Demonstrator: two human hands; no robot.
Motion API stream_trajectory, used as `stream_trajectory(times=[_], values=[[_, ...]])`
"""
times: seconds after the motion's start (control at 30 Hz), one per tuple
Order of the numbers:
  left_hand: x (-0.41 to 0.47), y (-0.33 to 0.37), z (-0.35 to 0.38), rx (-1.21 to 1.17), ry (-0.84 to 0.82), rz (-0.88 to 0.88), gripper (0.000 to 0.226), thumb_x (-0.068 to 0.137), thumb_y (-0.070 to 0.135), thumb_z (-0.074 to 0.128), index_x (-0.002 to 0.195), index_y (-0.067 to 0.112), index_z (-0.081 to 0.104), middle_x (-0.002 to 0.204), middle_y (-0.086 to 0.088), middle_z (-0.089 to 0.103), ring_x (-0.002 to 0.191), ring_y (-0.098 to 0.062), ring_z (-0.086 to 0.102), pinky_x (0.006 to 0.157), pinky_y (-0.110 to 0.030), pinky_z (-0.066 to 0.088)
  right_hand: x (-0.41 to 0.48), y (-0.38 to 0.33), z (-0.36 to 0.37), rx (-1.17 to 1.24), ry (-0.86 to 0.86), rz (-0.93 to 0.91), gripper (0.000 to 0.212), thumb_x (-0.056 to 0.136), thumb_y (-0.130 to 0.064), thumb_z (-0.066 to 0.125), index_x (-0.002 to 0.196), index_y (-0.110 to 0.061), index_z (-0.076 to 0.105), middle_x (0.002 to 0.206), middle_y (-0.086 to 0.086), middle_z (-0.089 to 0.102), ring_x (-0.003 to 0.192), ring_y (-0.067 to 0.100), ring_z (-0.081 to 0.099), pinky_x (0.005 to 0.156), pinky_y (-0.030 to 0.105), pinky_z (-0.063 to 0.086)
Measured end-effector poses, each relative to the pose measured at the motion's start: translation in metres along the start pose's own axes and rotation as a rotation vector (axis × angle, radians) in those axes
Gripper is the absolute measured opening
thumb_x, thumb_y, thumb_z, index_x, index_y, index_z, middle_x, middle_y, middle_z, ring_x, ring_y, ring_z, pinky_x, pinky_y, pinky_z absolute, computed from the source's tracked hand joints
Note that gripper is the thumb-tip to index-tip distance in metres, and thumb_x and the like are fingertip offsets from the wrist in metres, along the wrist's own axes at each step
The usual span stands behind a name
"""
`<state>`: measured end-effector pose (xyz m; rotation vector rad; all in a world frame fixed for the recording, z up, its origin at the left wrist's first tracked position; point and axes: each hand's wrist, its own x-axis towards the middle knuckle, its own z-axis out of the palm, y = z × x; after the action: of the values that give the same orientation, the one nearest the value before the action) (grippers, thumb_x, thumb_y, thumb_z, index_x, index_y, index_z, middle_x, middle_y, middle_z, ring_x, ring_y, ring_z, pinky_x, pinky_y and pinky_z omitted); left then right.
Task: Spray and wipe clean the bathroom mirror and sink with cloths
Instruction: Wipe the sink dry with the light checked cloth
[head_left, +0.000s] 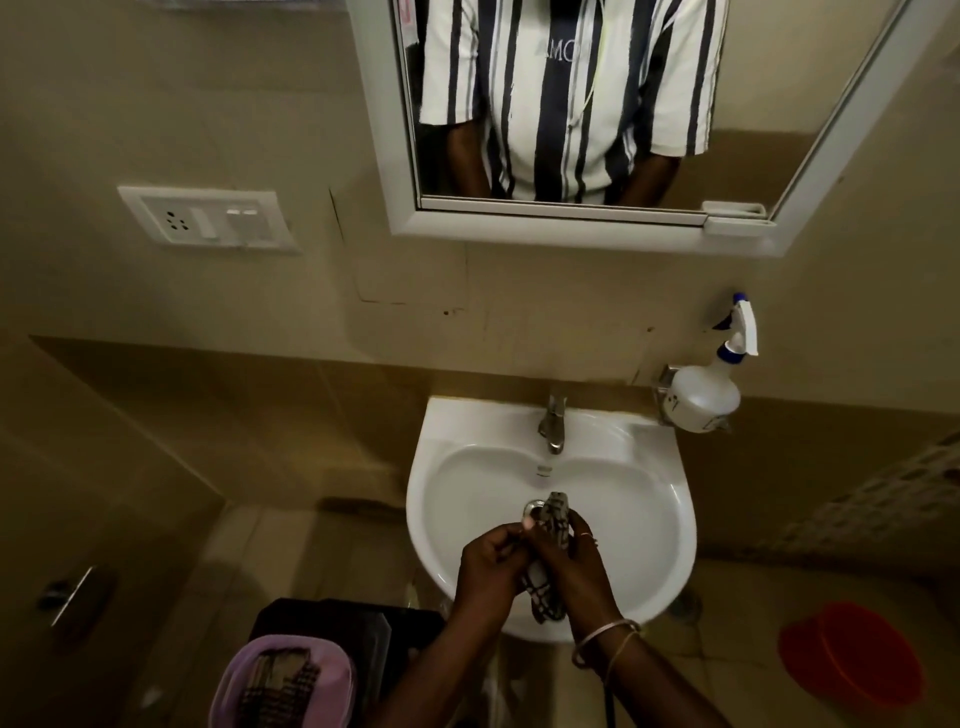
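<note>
Head view gives me the white-framed rectangular wall mirror (571, 228) at twelve o'clock. Below it, the glossy white ceramic sink (639, 525) fills the centre. Over the basin's six o'clock edge I see both hands closed on one black-and-white checked cloth (555, 518), bunched into a rope. The left hand (488, 566) pinches it with curled fingertips from nine o'clock. The right hand (579, 566) wraps round it from three o'clock. The cloth's upper end sticks out beyond the fingers, just over the metal drain (534, 505). The translucent white plastic spray bottle (704, 397), blue-collared, sits at two o'clock of the sink, well apart from both hands. The chrome tap (553, 423) stands at the basin's twelve o'clock.
</note>
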<state>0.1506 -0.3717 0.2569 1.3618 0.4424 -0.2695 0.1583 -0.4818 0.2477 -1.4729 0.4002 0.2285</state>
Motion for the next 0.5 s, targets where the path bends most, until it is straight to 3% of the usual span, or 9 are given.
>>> stream_trajectory(times=[0.07,0.17,0.3,0.4,0.5], values=[[-0.0012,-0.0017,-0.0003,-0.017,-0.006,-0.021,0.018,0.096,0.001,0.059,0.1,0.011,0.073,0.078,0.004,0.078,0.073,-0.005,0.074,0.06,-0.017,0.055,-0.0012,0.0019,0.0018,0.023,0.022,0.028,0.085,0.066,-0.06,0.088,0.139,-0.026,0.058,0.128,-0.001,0.07,0.115,0.015,0.069,0.1,0.041,0.058],[-0.0012,-0.0034,-0.0018,-0.038,0.003,-0.038,0.014,0.096,0.006,0.061,0.101,0.01,0.074,0.089,-0.005,0.079,0.082,-0.013,0.076,0.067,-0.024,0.059,-0.001,0.0063,0.0022,0.028,0.053,0.031,0.088,0.063,-0.065,0.085,0.137,-0.026,0.06,0.127,0.002,0.071,0.116,0.019,0.069,0.101,0.049,0.056],[0.0028,-0.0053,-0.0038,-0.047,0.04,-0.037,0.009,0.094,0.015,0.067,0.094,0.012,0.076,0.086,-0.005,0.079,0.086,-0.021,0.075,0.075,-0.03,0.06,0.0015,0.0101,0.0036,-0.009,0.072,0.055,0.076,0.073,-0.071,0.069,0.132,-0.023,0.065,0.121,0.003,0.074,0.113,0.021,0.07,0.105,0.052,0.053],[0.0028,-0.0048,-0.0063,-0.11,0.089,-0.066,0.014,0.096,0.019,0.065,0.099,0.01,0.076,0.092,-0.007,0.079,0.089,-0.021,0.075,0.078,-0.033,0.061,-0.0023,0.0018,0.0046,-0.022,0.067,0.12,0.04,0.1,-0.054,0.054,0.114,-0.021,0.071,0.11,0.008,0.078,0.106,0.026,0.073,0.103,0.05,0.053],[0.0021,-0.0048,-0.0085,-0.143,0.13,-0.083,0.019,0.098,0.023,0.063,0.104,0.01,0.074,0.098,-0.008,0.078,0.094,-0.021,0.075,0.081,-0.035,0.061,-0.0055,0.0022,0.0022,-0.001,0.104,0.168,0.036,0.107,-0.044,0.041,0.102,-0.025,0.071,0.105,0.009,0.078,0.101,0.026,0.073,0.102,0.047,0.054]])
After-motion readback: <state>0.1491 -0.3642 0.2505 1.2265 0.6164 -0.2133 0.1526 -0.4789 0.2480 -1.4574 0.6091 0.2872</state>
